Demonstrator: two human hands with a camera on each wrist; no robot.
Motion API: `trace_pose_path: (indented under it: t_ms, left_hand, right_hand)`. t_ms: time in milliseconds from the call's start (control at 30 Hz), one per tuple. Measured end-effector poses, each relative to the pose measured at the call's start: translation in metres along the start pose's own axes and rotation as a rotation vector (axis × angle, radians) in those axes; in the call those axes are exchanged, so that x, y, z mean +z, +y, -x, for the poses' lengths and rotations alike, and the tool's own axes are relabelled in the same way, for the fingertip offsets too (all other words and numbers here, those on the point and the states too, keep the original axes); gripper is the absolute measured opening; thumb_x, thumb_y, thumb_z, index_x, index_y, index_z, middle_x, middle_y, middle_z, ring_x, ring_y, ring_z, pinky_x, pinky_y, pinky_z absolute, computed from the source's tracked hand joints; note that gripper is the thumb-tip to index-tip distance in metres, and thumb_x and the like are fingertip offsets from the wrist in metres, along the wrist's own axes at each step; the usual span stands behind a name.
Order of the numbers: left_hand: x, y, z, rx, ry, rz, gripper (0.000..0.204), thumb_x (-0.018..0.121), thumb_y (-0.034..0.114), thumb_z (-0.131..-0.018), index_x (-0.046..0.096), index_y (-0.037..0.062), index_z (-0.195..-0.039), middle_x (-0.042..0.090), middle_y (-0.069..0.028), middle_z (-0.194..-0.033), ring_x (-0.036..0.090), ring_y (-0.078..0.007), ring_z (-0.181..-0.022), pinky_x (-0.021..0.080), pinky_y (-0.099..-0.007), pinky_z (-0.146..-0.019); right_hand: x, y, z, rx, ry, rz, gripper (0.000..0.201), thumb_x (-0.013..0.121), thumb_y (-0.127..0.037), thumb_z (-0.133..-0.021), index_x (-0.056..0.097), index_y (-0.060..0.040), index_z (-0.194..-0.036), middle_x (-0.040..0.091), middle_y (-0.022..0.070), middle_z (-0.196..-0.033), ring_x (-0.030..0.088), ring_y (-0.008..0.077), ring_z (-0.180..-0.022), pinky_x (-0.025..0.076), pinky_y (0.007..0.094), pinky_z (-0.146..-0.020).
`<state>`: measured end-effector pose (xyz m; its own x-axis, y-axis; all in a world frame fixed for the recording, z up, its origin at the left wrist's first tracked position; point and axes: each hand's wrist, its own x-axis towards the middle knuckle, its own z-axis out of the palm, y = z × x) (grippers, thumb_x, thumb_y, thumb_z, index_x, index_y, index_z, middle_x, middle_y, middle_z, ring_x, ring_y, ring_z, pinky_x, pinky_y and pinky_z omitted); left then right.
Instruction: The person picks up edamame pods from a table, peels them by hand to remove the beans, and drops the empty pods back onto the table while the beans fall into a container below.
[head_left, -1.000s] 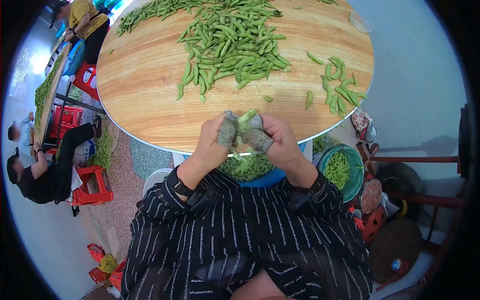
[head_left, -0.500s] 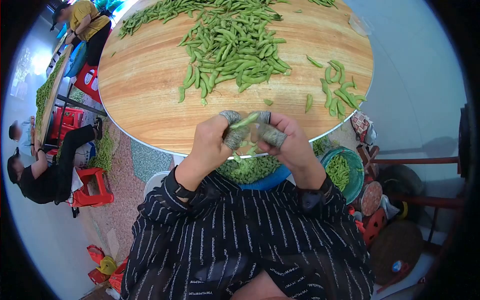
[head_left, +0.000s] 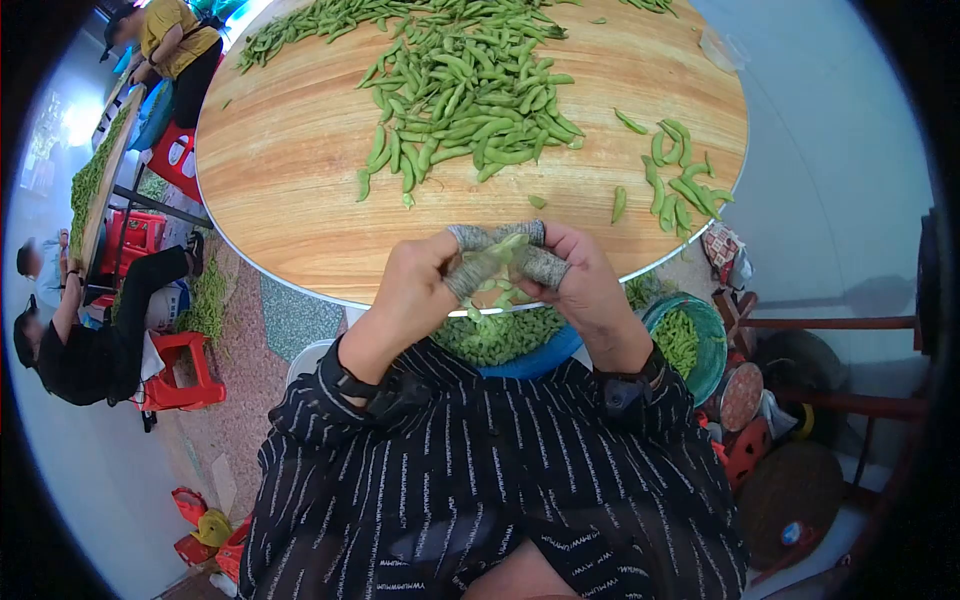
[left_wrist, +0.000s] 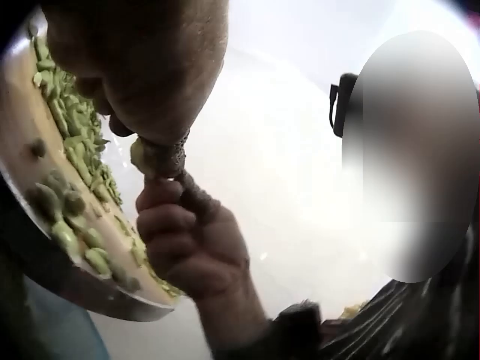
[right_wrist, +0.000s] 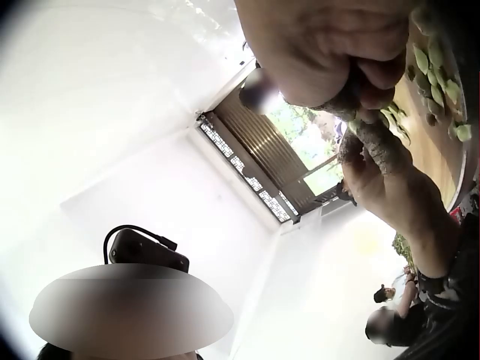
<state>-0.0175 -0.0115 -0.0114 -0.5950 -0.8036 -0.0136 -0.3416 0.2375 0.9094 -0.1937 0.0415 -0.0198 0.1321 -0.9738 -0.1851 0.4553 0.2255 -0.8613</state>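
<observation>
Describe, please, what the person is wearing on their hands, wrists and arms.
Grey knitted finger cots cover the thumb and forefinger tips of the left hand and right hand. A dark band circles each wrist. The sleeves are black with thin white broken stripes.

No legible text, white lettering on the black striped shirt (head_left: 480,470) too small to read

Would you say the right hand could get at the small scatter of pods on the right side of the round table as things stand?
Probably yes, once freed: the scattered pods lie in the open on the table, with nothing between them and the right hand. For now that hand and the left hand pinch a pod.
</observation>
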Motion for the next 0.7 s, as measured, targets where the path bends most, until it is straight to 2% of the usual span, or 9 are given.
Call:
trace_pose_path:
  t_ms: [100, 233, 333, 400, 433, 500, 567, 633, 700]
  left_hand:
    - [-0.002, 0.012, -0.006, -0.067, -0.007, 0.344, 0.022, 0.056, -0.002, -0.072, 0.054, -0.0029, -0.094, 0.053, -0.0051, -0.066, 0.048, -0.0082, -0.059, 0.04, -0.0241, -0.051]
    - [0.001, -0.004, -0.006, 0.007, 0.005, 0.213, 0.019, 0.056, 0.004, -0.079, 0.051, 0.0, -0.096, 0.057, -0.0028, -0.079, 0.054, -0.0066, -0.071, 0.046, -0.0204, -0.059]
    - [0.004, 0.002, -0.008, -0.026, 0.003, 0.173, 0.022, 0.054, -0.002, -0.074, 0.049, -0.0006, -0.096, 0.057, -0.0076, -0.08, 0.056, -0.0126, -0.07, 0.044, -0.0234, -0.06]
    - [0.006, 0.002, -0.012, 0.157, 0.065, -0.176, 0.029, 0.054, -0.003, -0.061, 0.044, -0.0034, -0.089, 0.053, -0.0201, -0.079, 0.054, -0.0348, -0.075, 0.042, -0.0371, -0.064]
    - [0.006, 0.003, -0.012, 0.157, 0.067, -0.176, 0.029, 0.054, -0.003, -0.061, 0.044, -0.0034, -0.089, 0.053, -0.0201, -0.079, 0.054, -0.0348, -0.075, 0.042, -0.0371, -0.064]
    - [0.009, 0.006, -0.013, 0.122, 0.09, -0.209, 0.032, 0.056, 0.0, -0.058, 0.043, -0.0026, -0.087, 0.05, -0.0253, -0.082, 0.047, -0.0436, -0.079, 0.039, -0.0416, -0.067]
    - [0.011, 0.007, -0.015, 0.118, 0.098, -0.169, 0.031, 0.056, 0.0, -0.058, 0.043, -0.0027, -0.086, 0.051, -0.0248, -0.081, 0.048, -0.0428, -0.078, 0.04, -0.0407, -0.066]
    - [0.012, 0.003, -0.017, 0.114, 0.106, -0.13, 0.029, 0.055, 0.0, -0.059, 0.043, -0.0027, -0.085, 0.051, -0.0242, -0.079, 0.048, -0.0419, -0.076, 0.04, -0.0399, -0.065]
    - [0.011, -0.009, -0.018, 0.046, 0.05, -0.005, 0.027, 0.054, -0.001, -0.06, 0.044, -0.003, -0.085, 0.051, -0.021, -0.073, 0.052, -0.0354, -0.071, 0.041, -0.0358, -0.063]
  right_hand:
    - [0.011, 0.0, 0.001, -0.144, 0.034, 0.206, 0.016, 0.051, -0.002, -0.079, 0.055, -0.0007, -0.094, 0.057, 0.0015, -0.076, 0.052, 0.0071, -0.064, 0.042, 0.0202, -0.058]
    - [0.016, 0.006, -0.001, -0.422, 0.095, 0.58, 0.022, 0.047, 0.005, -0.073, 0.053, 0.0039, -0.094, 0.058, 0.0071, -0.076, 0.053, 0.0127, -0.07, 0.043, 0.0248, -0.062]
    - [0.018, 0.009, -0.002, -0.439, 0.12, 0.583, 0.027, 0.043, 0.008, -0.068, 0.052, 0.004, -0.094, 0.057, 0.0092, -0.074, 0.052, 0.0128, -0.069, 0.043, 0.0251, -0.063]
    - [0.016, 0.013, -0.004, -0.459, 0.113, 0.569, 0.028, 0.043, 0.008, -0.068, 0.053, 0.0038, -0.094, 0.057, 0.008, -0.074, 0.052, 0.0126, -0.068, 0.042, 0.0245, -0.062]
    - [0.016, 0.016, -0.005, -0.48, 0.104, 0.553, 0.029, 0.043, 0.009, -0.067, 0.053, 0.0035, -0.093, 0.057, 0.0067, -0.074, 0.052, 0.0124, -0.067, 0.042, 0.0239, -0.061]
    - [0.017, 0.02, -0.007, -0.44, 0.127, 0.473, 0.027, 0.043, 0.009, -0.067, 0.053, 0.0031, -0.092, 0.057, 0.0051, -0.073, 0.052, 0.0127, -0.066, 0.042, 0.0238, -0.06]
    - [0.015, 0.019, -0.007, -0.401, 0.155, 0.393, 0.026, 0.043, 0.008, -0.067, 0.054, 0.0027, -0.09, 0.056, 0.0035, -0.073, 0.052, 0.0131, -0.064, 0.042, 0.0237, -0.059]
    - [0.011, 0.015, -0.006, -0.14, 0.14, 0.265, 0.025, 0.046, 0.008, -0.072, 0.055, 0.0012, -0.095, 0.057, 0.0017, -0.081, 0.051, 0.0095, -0.07, 0.043, 0.0224, -0.063]
    - [0.015, 0.014, -0.005, -0.147, 0.177, 0.237, 0.021, 0.048, 0.006, -0.071, 0.054, 0.0016, -0.09, 0.057, 0.0032, -0.075, 0.051, 0.0125, -0.063, 0.042, 0.0243, -0.058]
